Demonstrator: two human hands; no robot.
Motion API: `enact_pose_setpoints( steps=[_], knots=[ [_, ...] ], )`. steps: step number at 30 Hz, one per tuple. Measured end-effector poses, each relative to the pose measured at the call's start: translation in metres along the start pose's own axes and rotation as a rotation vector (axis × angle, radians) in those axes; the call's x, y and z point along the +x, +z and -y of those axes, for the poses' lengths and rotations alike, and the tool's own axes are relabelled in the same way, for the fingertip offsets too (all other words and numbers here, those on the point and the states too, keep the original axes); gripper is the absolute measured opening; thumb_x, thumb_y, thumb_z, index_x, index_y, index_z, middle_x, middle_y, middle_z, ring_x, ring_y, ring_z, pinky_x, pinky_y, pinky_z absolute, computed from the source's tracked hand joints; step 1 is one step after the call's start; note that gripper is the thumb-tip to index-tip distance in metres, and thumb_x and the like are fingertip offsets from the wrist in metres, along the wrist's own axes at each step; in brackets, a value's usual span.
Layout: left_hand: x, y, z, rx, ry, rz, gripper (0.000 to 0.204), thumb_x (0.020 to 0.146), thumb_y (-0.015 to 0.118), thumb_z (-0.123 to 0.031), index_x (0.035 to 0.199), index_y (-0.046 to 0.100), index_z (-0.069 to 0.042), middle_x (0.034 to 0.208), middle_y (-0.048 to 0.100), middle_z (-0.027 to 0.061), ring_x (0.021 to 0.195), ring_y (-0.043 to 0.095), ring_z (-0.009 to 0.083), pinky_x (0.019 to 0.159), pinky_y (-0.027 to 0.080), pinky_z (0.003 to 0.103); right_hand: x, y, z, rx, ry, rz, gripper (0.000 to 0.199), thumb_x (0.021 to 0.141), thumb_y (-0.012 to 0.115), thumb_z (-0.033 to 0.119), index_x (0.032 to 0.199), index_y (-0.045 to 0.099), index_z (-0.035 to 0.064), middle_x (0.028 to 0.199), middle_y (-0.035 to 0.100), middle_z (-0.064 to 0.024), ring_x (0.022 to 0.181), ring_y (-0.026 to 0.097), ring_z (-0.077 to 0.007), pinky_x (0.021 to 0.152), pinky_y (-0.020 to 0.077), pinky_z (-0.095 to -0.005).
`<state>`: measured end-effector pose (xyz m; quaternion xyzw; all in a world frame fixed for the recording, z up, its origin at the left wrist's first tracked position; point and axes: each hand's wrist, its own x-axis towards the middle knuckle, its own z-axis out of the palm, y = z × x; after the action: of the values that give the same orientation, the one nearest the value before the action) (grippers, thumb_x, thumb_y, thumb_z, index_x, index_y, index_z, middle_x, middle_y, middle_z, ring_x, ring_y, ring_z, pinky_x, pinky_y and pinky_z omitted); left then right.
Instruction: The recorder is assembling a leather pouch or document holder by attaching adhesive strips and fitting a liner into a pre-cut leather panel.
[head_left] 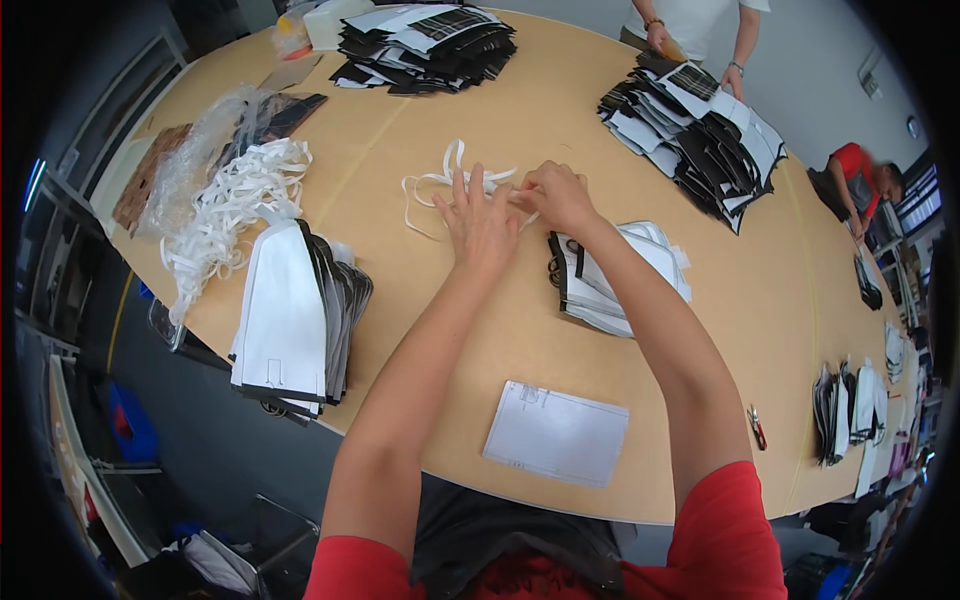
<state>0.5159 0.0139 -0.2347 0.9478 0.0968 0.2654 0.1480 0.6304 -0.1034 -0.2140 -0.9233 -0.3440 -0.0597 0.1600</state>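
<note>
A tangle of thin white ribbon [424,181] lies in loops on the table in front of me. My left hand [480,225] rests over its near side, fingers spread and pointing away from me. Close beside it, my right hand [560,196] is closed in a pinch on the white ribbon, its fingertips almost meeting the left thumb. Part of the ribbon is hidden under both hands. Just right of and below my hands sits a small stack of white, black-edged fabric pieces [655,250], partly covered by my right forearm.
At left are a heap of white ribbon [240,190] and a tall stack of fabric panels [280,300]. A white paper sheet [556,432] and red-handled snips [757,428] lie nearer me. Black-and-white piles [425,45] stand farther back; a person handles another pile [690,130].
</note>
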Motion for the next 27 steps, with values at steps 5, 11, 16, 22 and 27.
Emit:
enact_pose_setpoints(
  steps=[5,11,16,22,27],
  knots=[
    [-0.003,0.036,0.038,0.053,-0.082,-0.012,0.041,0.091,0.058,-0.021,0.13,0.056,-0.01,0.139,0.047,0.0135,0.137,0.034,0.0326,0.11,0.021,0.067,-0.028,-0.073,-0.019,0.179,0.125,0.0,0.016,0.093,0.06,0.023,0.094,0.063,0.0069,0.09,0.067,-0.016,0.085,0.065,-0.0304,0.076,0.0491,-0.0395],
    [0.004,0.035,0.028,0.083,-0.112,-0.006,0.04,0.094,0.056,-0.022,0.132,0.054,-0.009,0.147,0.036,0.0148,0.138,0.033,0.0297,0.109,0.022,0.067,-0.09,-0.203,-0.062,0.489,0.125,-0.36,0.016,0.1,0.055,0.02,0.097,0.06,0.0052,0.077,0.055,0.0043,0.071,0.047,-0.0049,0.066,0.0378,-0.0203],
    [-0.002,-0.012,0.008,0.083,0.057,-0.243,0.041,0.095,0.058,-0.022,0.134,0.054,-0.01,0.149,0.029,0.0158,0.137,0.032,0.0296,0.108,0.023,0.066,-0.148,-0.225,-0.034,0.585,0.186,-0.324,0.017,0.1,0.055,0.02,0.101,0.061,0.0044,0.081,0.055,0.006,0.071,0.043,-0.0012,0.063,0.032,-0.0173],
    [-0.073,-0.097,-0.054,-0.98,-0.019,0.285,0.043,0.097,0.059,-0.029,0.134,0.054,-0.007,0.109,0.063,0.0064,0.082,0.059,0.0144,0.073,0.047,0.03,-0.21,-0.185,0.01,0.683,0.118,-0.208,0.01,0.099,0.055,0.011,0.099,0.06,0.0019,0.08,0.057,0.0006,0.074,0.051,-0.0064,0.068,0.0418,-0.022],
    [-0.133,-0.129,-0.091,-1.986,-0.733,0.656,0.044,0.101,0.055,-0.033,0.131,0.055,-0.001,0.092,0.06,-0.0017,0.066,0.049,0.0034,0.055,0.037,0.019,-0.264,-0.141,0.056,0.719,0.103,0.062,0.013,0.097,0.058,0.013,0.099,0.061,0.0007,0.082,0.061,-0.0063,0.077,0.058,-0.0152,0.071,0.0461,-0.0274]
  ],
)
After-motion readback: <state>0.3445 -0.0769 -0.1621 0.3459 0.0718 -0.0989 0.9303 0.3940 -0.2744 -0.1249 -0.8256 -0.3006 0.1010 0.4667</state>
